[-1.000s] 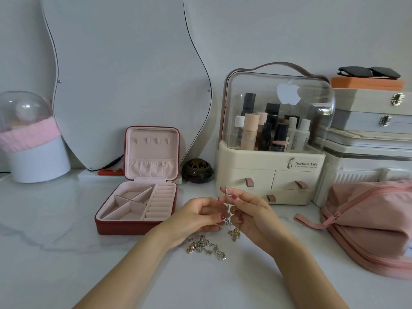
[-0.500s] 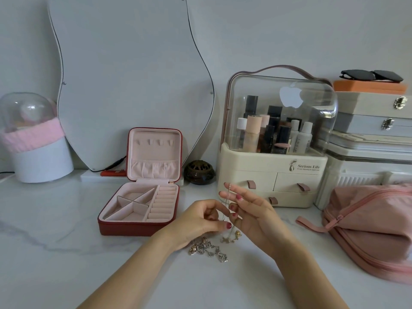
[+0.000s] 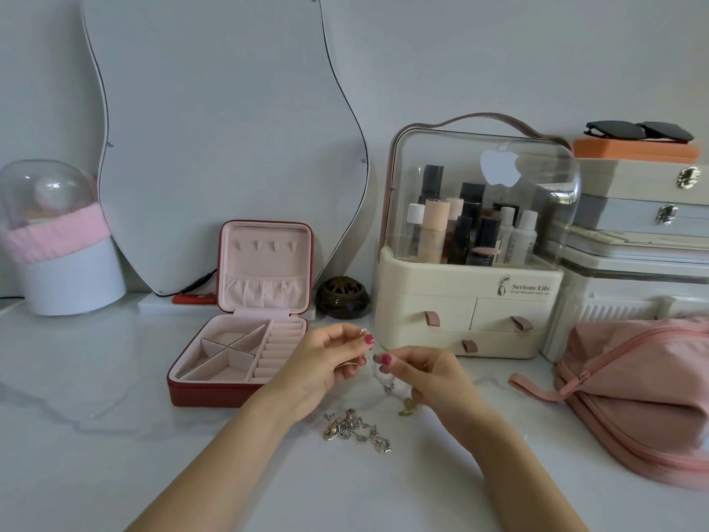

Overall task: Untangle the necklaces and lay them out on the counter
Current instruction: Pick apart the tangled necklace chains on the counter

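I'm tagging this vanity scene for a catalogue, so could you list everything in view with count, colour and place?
Counter: one, white marble, underneath everything.
Necklace chain: one, thin silver, strung between both hands, gold charm hanging.
Jewellery pile: one tangled heap, silver and rose gold, on the counter below the hands.
Jewellery box: one, red with pink lining, open, centre left.
Mirror: one, wavy, against the wall.
Cosmetics organiser: one, cream with clear lid, bottles inside, centre right.
Incense pot: one, dark brown, beside the organiser.
Pink bag: one, right.
Stacked cases: several, pale, far right.
Sunglasses: one pair, black, atop the stack.
Glass dome: one, on a pink and white base, far left.
Left hand: pinching grip on the chain.
Right hand: pinching grip on the chain.
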